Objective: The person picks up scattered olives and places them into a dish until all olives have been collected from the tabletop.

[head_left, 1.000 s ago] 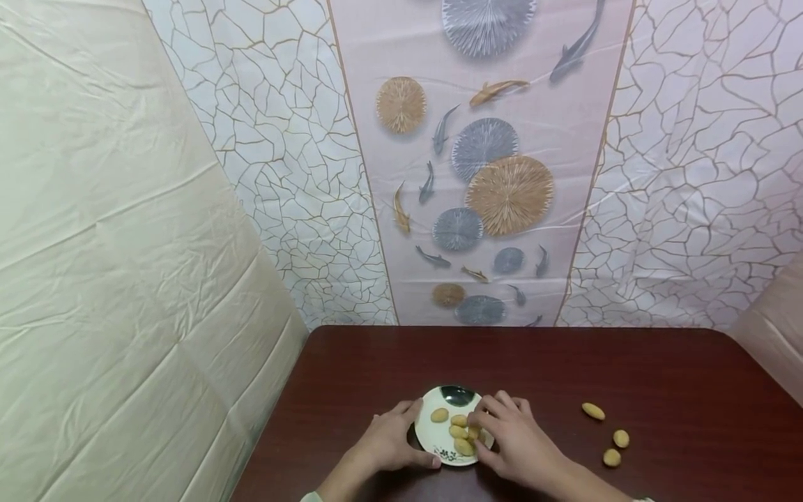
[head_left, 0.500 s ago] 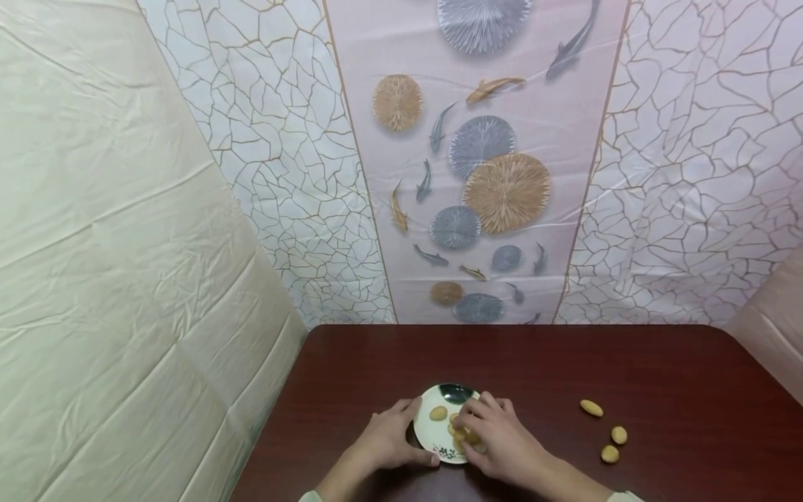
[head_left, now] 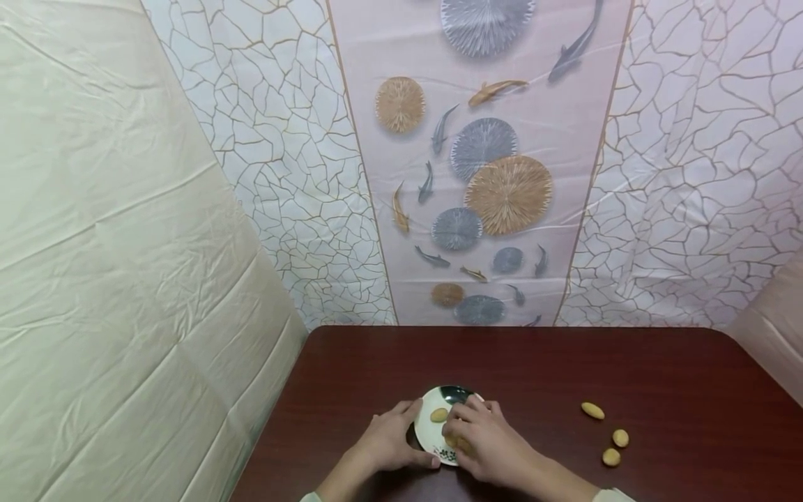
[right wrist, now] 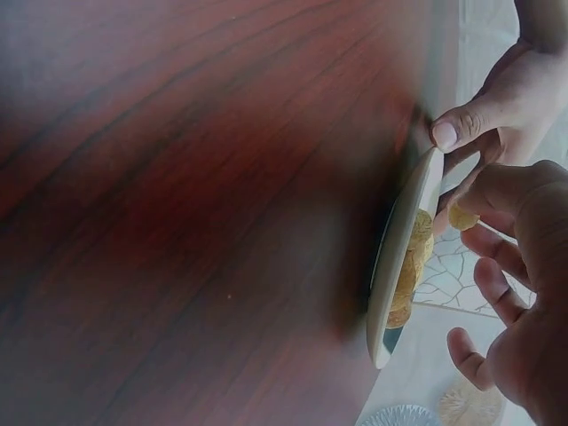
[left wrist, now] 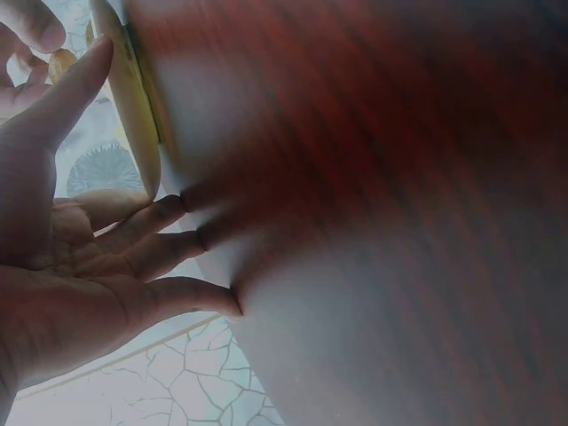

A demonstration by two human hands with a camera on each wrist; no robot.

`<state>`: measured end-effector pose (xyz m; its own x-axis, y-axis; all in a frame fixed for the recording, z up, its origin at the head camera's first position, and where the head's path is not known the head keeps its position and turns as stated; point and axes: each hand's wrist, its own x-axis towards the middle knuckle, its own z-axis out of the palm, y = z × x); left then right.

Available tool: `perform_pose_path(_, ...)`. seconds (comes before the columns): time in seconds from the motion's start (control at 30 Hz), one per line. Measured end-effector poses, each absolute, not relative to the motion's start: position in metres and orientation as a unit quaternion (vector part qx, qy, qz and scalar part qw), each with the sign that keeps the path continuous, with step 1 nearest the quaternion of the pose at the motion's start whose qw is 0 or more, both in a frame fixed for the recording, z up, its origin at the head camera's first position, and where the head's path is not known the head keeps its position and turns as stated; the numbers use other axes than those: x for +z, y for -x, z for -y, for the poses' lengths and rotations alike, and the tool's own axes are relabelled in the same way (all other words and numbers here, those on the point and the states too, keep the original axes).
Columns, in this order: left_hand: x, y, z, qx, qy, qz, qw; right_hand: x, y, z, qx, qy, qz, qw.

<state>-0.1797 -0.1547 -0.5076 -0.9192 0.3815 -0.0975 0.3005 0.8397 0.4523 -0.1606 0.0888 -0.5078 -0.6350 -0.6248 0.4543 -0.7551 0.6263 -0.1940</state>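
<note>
A small white plate [head_left: 426, 434] with a dark green patch on its rim stands near the front of the table. My left hand [head_left: 390, 438] holds its left side, thumb on the near rim and index finger at the far rim. Above the plate is my right hand [head_left: 486, 443], pinching a small yellow-brown oval piece [right wrist: 461, 216] between thumb and finger, raised off the plate. One similar oval piece [head_left: 439, 415] lies apart on the plate. Several more oval pieces [right wrist: 410, 266] lie together there, mostly hidden by the right hand in the head view.
To the right on the dark red-brown table [head_left: 527, 362] lie a longer yellow piece [head_left: 592, 411] and two rounder ones [head_left: 620, 438]. A patterned cloth [head_left: 483, 209] hangs behind the table, and a pale cloth [head_left: 157, 279] hangs at the left.
My right hand has shifted left over the plate and now covers most of the grouped pieces. The left hand and plate stay in place.
</note>
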Motion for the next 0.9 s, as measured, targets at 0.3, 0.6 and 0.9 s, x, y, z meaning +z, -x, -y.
perform_pose_path(0.3, -0.5053, 0.1793, 0.1542, 0.222, -0.173, -0.954, 0.102, -0.5076, 0.1614, -0.0844, 0.183, -0.4, 0.883, 0.162)
perform_pose_path(0.6, -0.5095, 0.18, 0.1544, 0.217, -0.175, -0.955, 0.098, -0.5119, 0.1613, -0.0811, 0.182, -0.408, 0.881, 0.156)
perform_pose_path(0.9, -0.5097, 0.1819, 0.154, 0.205, -0.175, -0.958, 0.098, -0.5144, 0.1618, -0.0866, 0.148, -0.409, 0.882, 0.182)
